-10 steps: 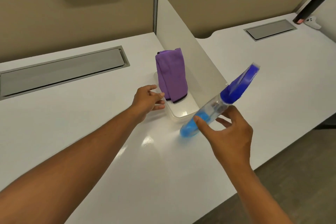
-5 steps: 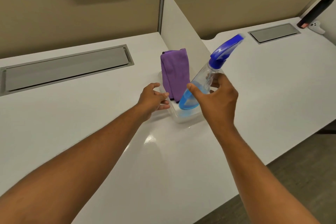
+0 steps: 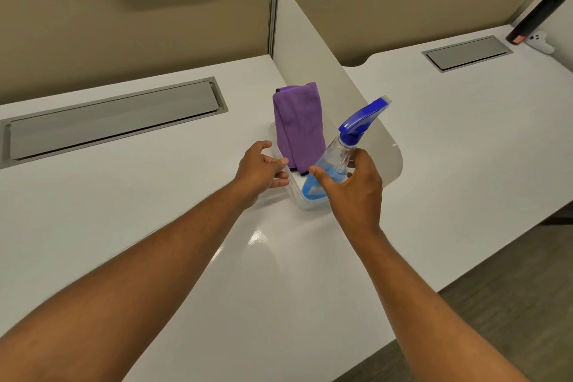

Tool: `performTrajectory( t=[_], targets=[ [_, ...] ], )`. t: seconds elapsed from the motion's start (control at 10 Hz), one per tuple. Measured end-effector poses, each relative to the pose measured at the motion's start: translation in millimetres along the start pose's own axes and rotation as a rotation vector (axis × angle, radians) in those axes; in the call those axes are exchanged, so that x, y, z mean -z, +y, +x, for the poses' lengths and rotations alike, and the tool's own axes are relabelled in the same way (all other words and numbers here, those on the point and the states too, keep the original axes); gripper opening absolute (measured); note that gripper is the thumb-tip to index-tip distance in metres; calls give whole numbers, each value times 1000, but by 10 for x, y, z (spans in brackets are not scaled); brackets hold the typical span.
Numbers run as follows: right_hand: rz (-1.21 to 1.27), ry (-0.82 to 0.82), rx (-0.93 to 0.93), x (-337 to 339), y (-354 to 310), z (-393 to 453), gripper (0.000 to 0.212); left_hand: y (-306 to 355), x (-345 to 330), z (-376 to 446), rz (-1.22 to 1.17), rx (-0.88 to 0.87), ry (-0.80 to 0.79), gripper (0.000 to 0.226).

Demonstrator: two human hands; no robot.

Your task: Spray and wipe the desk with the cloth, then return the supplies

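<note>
A folded purple cloth (image 3: 299,124) stands upright in a clear plastic tray (image 3: 310,205) on the white desk (image 3: 148,201), against the divider. My right hand (image 3: 353,192) grips a clear spray bottle (image 3: 336,150) with a blue trigger head and blue liquid. The bottle is tilted, its base down inside the near end of the tray, beside the cloth. My left hand (image 3: 259,169) is at the tray's left wall, fingers curled on its rim, thumb lifted.
A white divider panel (image 3: 310,49) separates this desk from the neighbouring desk (image 3: 471,139). A grey cable hatch (image 3: 114,118) lies at the back left. A white controller (image 3: 541,42) and a dark device sit far right. The desk's front edge drops to the floor at right.
My right hand has carried the spray bottle from out over the desk's front right to the tray and lowered its base into it. My left hand has stayed at the tray.
</note>
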State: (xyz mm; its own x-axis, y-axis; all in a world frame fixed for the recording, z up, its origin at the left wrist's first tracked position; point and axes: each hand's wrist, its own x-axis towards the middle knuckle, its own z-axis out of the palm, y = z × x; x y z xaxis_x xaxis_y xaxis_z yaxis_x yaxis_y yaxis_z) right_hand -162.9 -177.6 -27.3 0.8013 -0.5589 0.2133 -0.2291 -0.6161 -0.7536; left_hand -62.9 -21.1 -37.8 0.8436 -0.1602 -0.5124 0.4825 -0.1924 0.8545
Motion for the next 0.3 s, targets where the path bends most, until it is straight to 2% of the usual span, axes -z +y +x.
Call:
performTrajectory(
  t=[0.1, 0.2, 0.3],
  targets=[
    [-6, -40, -28, 26, -6, -49, 89, -14, 33, -41, 36, -37, -8, 70],
    [-8, -29, -113, 138, -48, -168, 88, -10, 146, -193, 121, -76, -35, 71],
    [-2, 22, -24, 157, -118, -536, 63, -107, 311, -328, 222, -186, 30, 68]
  ],
)
